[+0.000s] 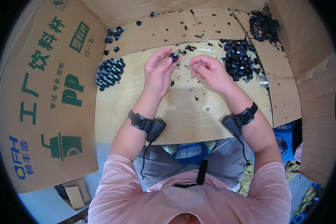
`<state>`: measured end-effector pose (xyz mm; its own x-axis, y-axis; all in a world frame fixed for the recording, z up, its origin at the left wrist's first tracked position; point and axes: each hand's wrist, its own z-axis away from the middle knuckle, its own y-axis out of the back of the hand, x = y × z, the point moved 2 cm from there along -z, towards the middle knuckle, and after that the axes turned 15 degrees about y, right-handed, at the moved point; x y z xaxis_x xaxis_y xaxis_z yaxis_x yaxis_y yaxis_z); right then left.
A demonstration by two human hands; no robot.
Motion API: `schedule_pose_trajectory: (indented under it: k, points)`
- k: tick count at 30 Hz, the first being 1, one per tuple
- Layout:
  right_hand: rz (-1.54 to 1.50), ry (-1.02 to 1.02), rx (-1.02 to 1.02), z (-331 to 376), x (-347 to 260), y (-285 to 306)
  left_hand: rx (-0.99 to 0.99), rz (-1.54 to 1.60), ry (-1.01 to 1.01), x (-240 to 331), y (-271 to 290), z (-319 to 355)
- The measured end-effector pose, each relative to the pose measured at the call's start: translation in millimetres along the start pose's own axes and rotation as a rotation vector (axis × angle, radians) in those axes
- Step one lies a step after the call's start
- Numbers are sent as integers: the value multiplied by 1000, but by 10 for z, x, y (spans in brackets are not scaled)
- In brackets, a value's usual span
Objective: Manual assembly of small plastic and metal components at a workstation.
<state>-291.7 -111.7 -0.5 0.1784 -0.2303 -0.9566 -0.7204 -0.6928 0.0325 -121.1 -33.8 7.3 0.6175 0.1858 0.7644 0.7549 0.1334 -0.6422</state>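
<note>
My left hand (159, 74) is closed, pinching a black round-headed bolt (173, 58) between thumb and fingers, its silvery threaded stud pointing up. To its right, my right hand (212, 74) hovers over the table with thumb and forefinger curled together. Whatever its fingertips may hold is too small to make out. Between and below the hands, small dark rings (191, 90) lie scattered on the wooden tabletop (168, 127). Beside my right hand is a heap of black parts (238, 56), some with metal studs.
Similar bolts (110, 74) stand packed together at the left, studs up, with several loose ones (115, 34) behind them. A small white forked piece (206, 50) lies at the back. Black stringy scraps (264, 27) fill the far right corner. Cardboard walls (56, 93) enclose the table.
</note>
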Motion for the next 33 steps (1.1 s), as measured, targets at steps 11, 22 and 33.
schedule_pose_trajectory:
  k: [11,22,33]
  points:
    - [-23,50,-69,3,19,-65,89,-281,173,-78,-31,42]
    - [-164,122,57,14,-108,-120,-2,-633,-47,-116,-192,125]
    - [-247,317,-3,15,-135,-195,83,-446,119,-78,-186,153]
